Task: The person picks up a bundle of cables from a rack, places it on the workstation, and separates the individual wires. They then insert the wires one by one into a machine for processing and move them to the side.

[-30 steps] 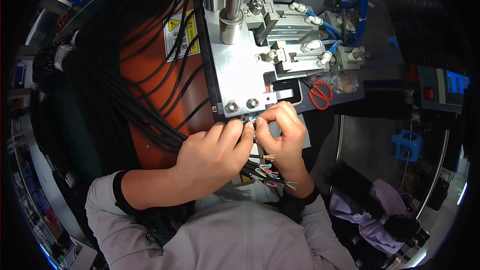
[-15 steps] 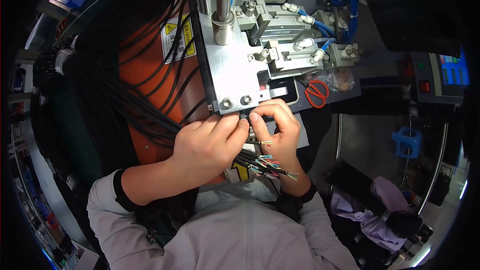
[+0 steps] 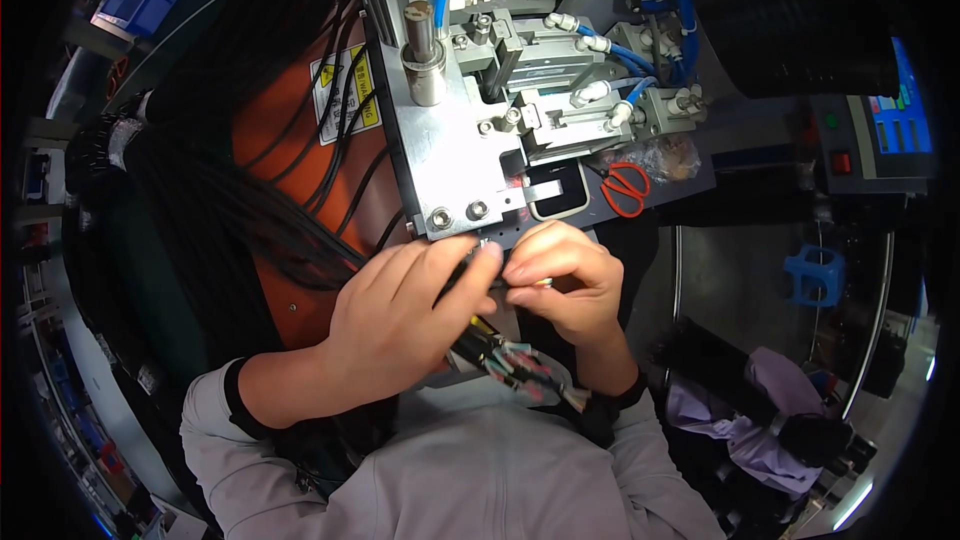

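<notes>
Below the front edge of a bright metal plate on a machine (image 3: pixel 445 165), my two hands are close together. My left hand (image 3: pixel 395 310) is curled with its thumb toward the right hand, and a black cable seems to run through its grip; the fingers partly hide it. With thumb and forefinger my right hand (image 3: pixel 570 285) pinches the end of that cable, where a bit of light-coloured wire (image 3: pixel 543 283) peeks out. Under my left hand hangs a bundle of black cables with stripped, multicoloured wire ends (image 3: pixel 520 368), blurred by motion.
Many black cables (image 3: pixel 250 210) drape over an orange panel (image 3: pixel 280 145) at left. Pneumatic clamps with blue hoses (image 3: pixel 635 70) stand at the back. Red-handled scissors (image 3: pixel 627 190) lie beside a phone (image 3: pixel 562 192). A control box with a screen (image 3: pixel 880 145) is far right, above a blue stool (image 3: pixel 813 277).
Both hands have drawn back a little from the plate's edge. My right fingers now close on the wire end, and the hanging cable ends have swung lower. The view has shifted slightly.
</notes>
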Motion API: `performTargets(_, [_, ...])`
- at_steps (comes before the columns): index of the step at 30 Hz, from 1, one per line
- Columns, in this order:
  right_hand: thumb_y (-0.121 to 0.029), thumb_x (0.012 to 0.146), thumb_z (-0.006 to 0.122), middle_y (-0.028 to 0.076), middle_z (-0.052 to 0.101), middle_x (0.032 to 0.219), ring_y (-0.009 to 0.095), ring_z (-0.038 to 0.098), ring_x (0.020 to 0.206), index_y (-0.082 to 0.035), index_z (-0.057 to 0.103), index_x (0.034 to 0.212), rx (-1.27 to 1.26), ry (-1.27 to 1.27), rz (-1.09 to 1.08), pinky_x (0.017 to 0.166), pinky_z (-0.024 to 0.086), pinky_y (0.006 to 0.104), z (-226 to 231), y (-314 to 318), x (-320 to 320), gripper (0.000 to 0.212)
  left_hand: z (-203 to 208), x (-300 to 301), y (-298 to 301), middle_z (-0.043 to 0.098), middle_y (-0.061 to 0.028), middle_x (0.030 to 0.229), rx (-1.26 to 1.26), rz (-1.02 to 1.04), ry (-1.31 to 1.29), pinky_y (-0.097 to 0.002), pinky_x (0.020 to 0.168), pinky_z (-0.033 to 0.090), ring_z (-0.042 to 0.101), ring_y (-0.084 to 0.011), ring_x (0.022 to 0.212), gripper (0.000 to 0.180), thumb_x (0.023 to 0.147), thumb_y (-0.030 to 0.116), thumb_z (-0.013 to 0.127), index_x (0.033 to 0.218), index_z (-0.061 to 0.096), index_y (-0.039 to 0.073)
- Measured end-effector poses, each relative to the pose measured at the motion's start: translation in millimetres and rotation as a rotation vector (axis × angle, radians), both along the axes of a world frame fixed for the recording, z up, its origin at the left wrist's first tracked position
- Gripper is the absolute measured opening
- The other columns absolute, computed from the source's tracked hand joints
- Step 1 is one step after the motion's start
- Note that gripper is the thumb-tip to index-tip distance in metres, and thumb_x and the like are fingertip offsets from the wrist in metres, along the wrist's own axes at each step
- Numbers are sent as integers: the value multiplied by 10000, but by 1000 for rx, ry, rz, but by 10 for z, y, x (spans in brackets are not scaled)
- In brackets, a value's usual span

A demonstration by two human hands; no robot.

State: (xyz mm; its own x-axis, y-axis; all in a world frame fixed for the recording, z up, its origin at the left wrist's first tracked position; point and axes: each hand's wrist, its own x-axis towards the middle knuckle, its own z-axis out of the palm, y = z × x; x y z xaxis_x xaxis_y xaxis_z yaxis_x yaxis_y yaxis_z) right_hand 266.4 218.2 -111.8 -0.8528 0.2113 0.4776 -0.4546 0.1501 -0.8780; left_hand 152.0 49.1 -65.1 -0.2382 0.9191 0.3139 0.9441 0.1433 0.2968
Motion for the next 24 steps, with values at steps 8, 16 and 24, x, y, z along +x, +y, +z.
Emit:
performTargets(8, [37, 693, 775, 95, 659, 873, 206, 629, 785, -7, 668, 890, -77, 38, -412, 725, 495, 298, 214, -299, -82, 229, 26, -47, 28, 590, -90, 749, 216, -95, -191, -296, 490, 458, 594, -210, 599, 251, 716, 34, 701, 953, 668, -39])
performTargets(16, [19, 679, 786, 87, 652, 831, 216, 621, 746, -14, 673, 850, 77, -57, -393, 706, 483, 295, 207, -261, -72, 207, -24, -46, 45, 525, -82, 650, 305, -63, -183, -303, 454, 419, 543, -212, 529, 186, 686, 37, 722, 846, 645, -20])
performTargets(24, [4, 717, 755, 72, 623, 776, 186, 588, 715, -13, 639, 811, 389, -55, -573, 653, 456, 275, 287, -275, -80, 150, -50, -30, 12, 464, -25, 718, 223, -28, -22, -261, 428, 362, 500, -133, 564, 159, 731, 104, 675, 862, 627, 28])
